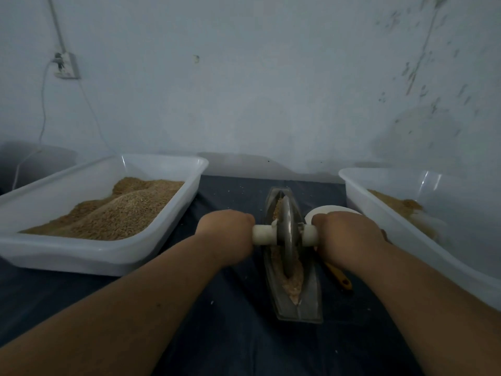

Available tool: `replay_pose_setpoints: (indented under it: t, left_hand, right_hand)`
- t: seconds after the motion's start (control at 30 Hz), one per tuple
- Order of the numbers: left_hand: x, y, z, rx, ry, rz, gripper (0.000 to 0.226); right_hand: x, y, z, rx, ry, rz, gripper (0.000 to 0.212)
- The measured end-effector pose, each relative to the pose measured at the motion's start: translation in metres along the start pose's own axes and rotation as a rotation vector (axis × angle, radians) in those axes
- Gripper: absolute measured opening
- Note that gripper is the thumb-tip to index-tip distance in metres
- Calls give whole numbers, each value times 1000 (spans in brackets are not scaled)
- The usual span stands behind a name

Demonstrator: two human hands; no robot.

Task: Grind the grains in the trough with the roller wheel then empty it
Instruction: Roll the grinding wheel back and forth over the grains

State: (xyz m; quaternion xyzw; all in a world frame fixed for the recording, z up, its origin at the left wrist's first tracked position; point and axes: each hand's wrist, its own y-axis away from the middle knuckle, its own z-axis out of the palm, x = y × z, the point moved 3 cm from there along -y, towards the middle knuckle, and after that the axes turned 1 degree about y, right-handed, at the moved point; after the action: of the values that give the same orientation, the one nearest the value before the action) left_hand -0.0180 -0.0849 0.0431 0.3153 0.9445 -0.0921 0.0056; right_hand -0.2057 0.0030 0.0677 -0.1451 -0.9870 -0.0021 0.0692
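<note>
Forearms point(135, 308) reach toward 12 o'clock; left hand point(227, 234) and right hand point(344, 234) wrap fingers point(245, 222) round the axle point(264, 234) ends. Equal pressure likely keeps the wheel point(287, 234) upright on grains point(294, 283) in the trough point(309, 302), mid-desk.

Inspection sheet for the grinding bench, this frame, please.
Surface: dark cloth, a few stray grains.
Job's things: metal trough holds crushed grain; roller wheel stands in it.
Clutter: left tray heaped with grain; right tray less full; white bowl; yellow-handled tool beside trough.
Hands: left hand and right hand each grip a white handle end.
Cables: white cable hangs from wall socket, upper left.
Surroundings: stained pale wall.
</note>
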Motion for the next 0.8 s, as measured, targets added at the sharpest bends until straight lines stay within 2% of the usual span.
replay_pose_setpoints:
  t: [0.1, 0.3, 0.5, 0.8]
  left_hand:
    - [-3, -28, 1, -8, 0, -12, 16]
    - [-10, -80, 5, 87, -16, -60, 16]
    - [-19, -93, 17, 57, 42, -81, 15]
    - [1, -41, 3, 91, -69, -30, 19]
  right_hand:
    - [1, -19, -1, -6, -5, -30, 18]
    - [5, -62, -3, 127, 23, -29, 17]
    - [1, -80, -9, 218, 141, -75, 18]
    - [3, -22, 1, 20, -64, -4, 25]
